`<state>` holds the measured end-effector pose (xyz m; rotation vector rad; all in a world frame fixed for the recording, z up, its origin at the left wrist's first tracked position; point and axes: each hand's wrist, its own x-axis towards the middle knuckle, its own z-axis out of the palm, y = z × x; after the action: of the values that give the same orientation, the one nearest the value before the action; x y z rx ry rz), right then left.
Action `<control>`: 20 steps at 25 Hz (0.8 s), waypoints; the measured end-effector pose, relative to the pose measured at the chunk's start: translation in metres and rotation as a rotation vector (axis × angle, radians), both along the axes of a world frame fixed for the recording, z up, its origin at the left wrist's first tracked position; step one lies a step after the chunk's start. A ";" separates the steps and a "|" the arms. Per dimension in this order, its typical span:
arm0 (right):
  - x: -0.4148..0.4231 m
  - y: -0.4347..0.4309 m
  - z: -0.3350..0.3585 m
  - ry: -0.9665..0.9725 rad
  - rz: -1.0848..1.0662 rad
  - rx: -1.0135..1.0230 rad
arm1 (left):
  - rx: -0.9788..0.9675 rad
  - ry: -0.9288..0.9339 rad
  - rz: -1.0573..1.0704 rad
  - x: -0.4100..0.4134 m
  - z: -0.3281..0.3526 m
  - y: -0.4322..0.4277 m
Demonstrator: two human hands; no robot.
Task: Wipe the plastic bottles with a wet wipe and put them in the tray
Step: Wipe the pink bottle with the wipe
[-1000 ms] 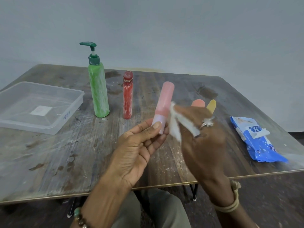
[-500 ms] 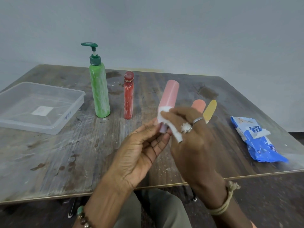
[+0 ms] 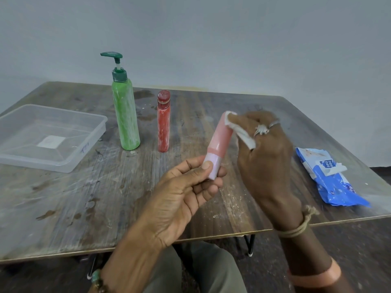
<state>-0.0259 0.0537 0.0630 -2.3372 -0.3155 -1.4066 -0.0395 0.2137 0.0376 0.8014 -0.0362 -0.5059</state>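
Observation:
My left hand [image 3: 186, 187] pinches the pale cap end of a pink plastic bottle [image 3: 219, 142], which tilts up and away above the table. Around the bottle's far end my right hand [image 3: 262, 149] grips a white wet wipe [image 3: 241, 132]. A tall green pump bottle [image 3: 125, 115] and a slim red bottle [image 3: 163, 121] stand upright behind, both streaked with white. A clear plastic tray [image 3: 84, 144] sits at the left with only a white label showing through its bottom. My right hand hides whatever lies behind it.
A blue pack of wet wipes [image 3: 332, 178] lies at the right of the worn wooden table [image 3: 84, 197]. The table's front edge runs just below my wrists, with my knees under it. A pale wall stands behind.
My right hand slid the wipe from the bottle's cap end up to its far end. The bottle has tilted a little more upright. The orange and yellow things behind are now covered.

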 end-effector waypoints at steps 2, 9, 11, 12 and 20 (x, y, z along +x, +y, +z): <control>0.007 -0.009 0.011 -0.008 -0.031 0.064 | 0.004 0.002 -0.038 -0.002 -0.002 0.001; -0.019 0.006 -0.024 0.068 0.057 -0.046 | 0.004 0.039 0.005 0.002 -0.007 -0.001; -0.023 0.004 -0.028 0.115 0.116 0.021 | -0.028 0.079 0.012 0.004 -0.008 -0.002; -0.022 0.001 -0.027 0.122 0.129 0.061 | -0.051 0.095 0.014 0.004 -0.008 -0.002; -0.026 0.009 -0.020 0.045 0.061 0.007 | -0.091 0.095 0.031 -0.001 0.004 -0.006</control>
<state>-0.0521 0.0631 0.0427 -2.3298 -0.3644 -1.3228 -0.0407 0.2081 0.0416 0.6877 0.0409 -0.5092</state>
